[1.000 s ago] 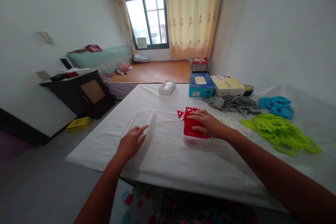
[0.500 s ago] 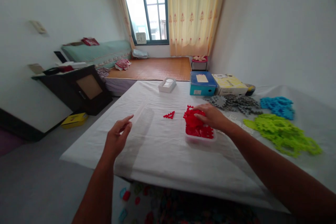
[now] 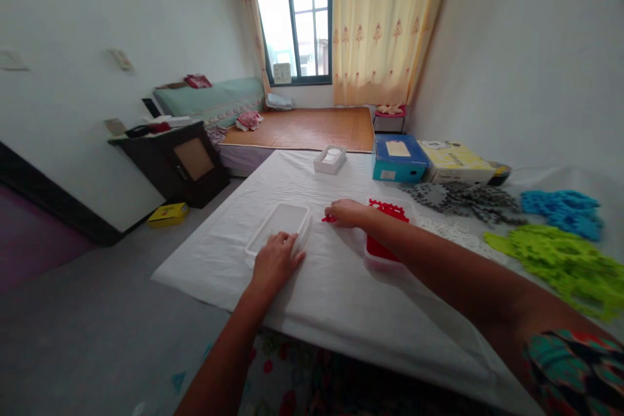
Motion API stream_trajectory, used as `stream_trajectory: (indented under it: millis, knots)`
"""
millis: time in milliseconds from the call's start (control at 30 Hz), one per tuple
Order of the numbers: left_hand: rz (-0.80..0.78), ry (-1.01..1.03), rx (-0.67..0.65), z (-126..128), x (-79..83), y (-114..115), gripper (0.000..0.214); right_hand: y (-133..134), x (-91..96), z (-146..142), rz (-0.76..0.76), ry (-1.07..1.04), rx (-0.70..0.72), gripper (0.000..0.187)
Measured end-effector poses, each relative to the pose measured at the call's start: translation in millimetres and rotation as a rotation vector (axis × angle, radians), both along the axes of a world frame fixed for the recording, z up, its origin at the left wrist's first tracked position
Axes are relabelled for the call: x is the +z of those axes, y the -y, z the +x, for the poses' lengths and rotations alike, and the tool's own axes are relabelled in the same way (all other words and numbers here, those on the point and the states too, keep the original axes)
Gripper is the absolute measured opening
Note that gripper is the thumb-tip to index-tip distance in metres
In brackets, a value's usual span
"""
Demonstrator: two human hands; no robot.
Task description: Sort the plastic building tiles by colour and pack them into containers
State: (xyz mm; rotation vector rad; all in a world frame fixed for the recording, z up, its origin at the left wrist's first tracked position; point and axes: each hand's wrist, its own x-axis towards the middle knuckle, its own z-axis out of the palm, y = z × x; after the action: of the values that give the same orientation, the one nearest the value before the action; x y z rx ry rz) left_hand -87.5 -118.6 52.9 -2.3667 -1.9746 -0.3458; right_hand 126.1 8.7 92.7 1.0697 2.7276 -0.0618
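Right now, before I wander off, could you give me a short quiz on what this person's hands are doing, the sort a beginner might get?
1. What colour are the pieces in the plastic tub?
A) green
B) red
C) blue

2. True or false: the left hand is inside that tub.

3. In a few words, what is the right hand touching?

Key:
1. B.
2. False; it is on a see-through plastic item with a pale rim.
3. A small red piece, outside the tub.
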Motion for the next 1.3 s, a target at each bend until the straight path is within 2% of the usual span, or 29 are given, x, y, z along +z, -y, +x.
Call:
stream_trajectory:
  millis: [133,233,300,367,433,533,633,700,800,900,933,1033,1100,1133,1200,1300]
  knots:
    - [-0.007,-0.097,0.036,5,0.5,-3,0.032,10,27.2,19,0.094,-0.09,-0.009,0.033]
    - [0.07,-0.078,0.045,-5,6.0,-4,0.031,28,53.4,64,0.166,-0.322,-0.113,0.038]
    - [0.174,-0.033,0.066,-14,12.5,-4,0.032,43,61.7,100,0.131,-0.418,-0.166,0.041]
    - [0.284,0.042,0.075,-21,21.1,-5,0.033,56,58.2,128,0.09,-0.447,-0.165,0.044]
    - [0.371,0.157,0.067,-23,30.6,-8,0.033,65,44.9,140,0.091,-0.502,-0.109,0.042]
    - [0.43,0.423,0.071,-14,42.4,-15,0.033,68,18.6,132,0.134,-0.598,-0.069,0.041]
    - [0.415,0.761,0.082,2,47.5,-21,0.035,65,0.9,116,0.134,-0.601,-0.081,0.041]
    - [0.391,0.976,0.083,9,48.7,-21,0.037,64,-2.3,113,0.119,-0.622,-0.029,0.037]
    - [0.363,1.291,0.105,17,53.2,-20,0.04,70,3.4,120,0.149,-0.75,0.011,0.039]
    - [0.287,1.628,0.097,33,62.3,-18,0.039,81,14.2,127,0.221,-0.941,-0.185,0.039]
    - [0.239,1.735,0.073,42,65.1,-17,0.038,85,17.4,127,0.194,-1.008,-0.274,0.04]
    - [0.02,1.974,-0.05,79,66.7,-16,0.035,99,22.6,124,-0.095,-1.22,-0.465,0.053]
    - [-0.163,2.031,-0.131,105,60.8,-14,0.035,109,21.8,123,-0.265,-1.331,-0.521,0.066]
    - [-0.246,2.033,-0.165,117,56.3,-13,0.037,114,20.3,124,-0.303,-1.37,-0.544,0.071]
    - [-0.392,2.02,-0.218,134,46.7,-10,0.043,122,16.0,130,-0.291,-1.416,-0.584,0.071]
    - [-0.491,2.029,-0.261,146,37.3,-7,0.047,129,8.6,145,-0.078,-1.444,-0.642,0.05]
